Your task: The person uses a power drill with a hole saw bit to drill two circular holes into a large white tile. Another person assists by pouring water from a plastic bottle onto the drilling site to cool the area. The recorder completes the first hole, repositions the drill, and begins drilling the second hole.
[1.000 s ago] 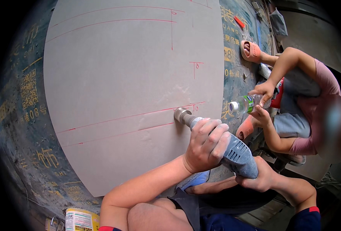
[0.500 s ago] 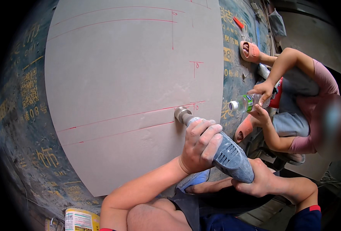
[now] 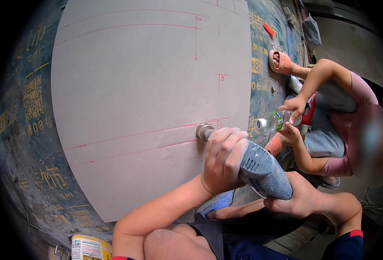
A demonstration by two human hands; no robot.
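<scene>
Right, clenched the drill [image 3: 265,167] with both grips! Wrapped the left grip [image 3: 225,156] tightly around the front of the body, close behind the bit [image 3: 203,131], with white dust over the fingers. Closed the right grip [image 3: 295,195] around the rear end, lower and farther right. Slanted the drill up toward the left, over the near right part of the board [image 3: 135,86], and set the round metal bit right against the grey face! Placed that bit at the right-hand reach of two long red lines [image 3: 165,130], just left of a short red mark. Showed more red lines farther up the board too.

Spread beneath it all, a dark sheet [image 3: 35,143] with yellow print. Then, over on the right, spotted a co-worker [image 3: 343,117] in pink sleeves, with a clear bottle [image 3: 279,120] in both hands, white cap toward the board! Caught an orange slipper [image 3: 280,63] on one foot. Glimpsed a yellow bucket [image 3: 89,248] at lower left.
</scene>
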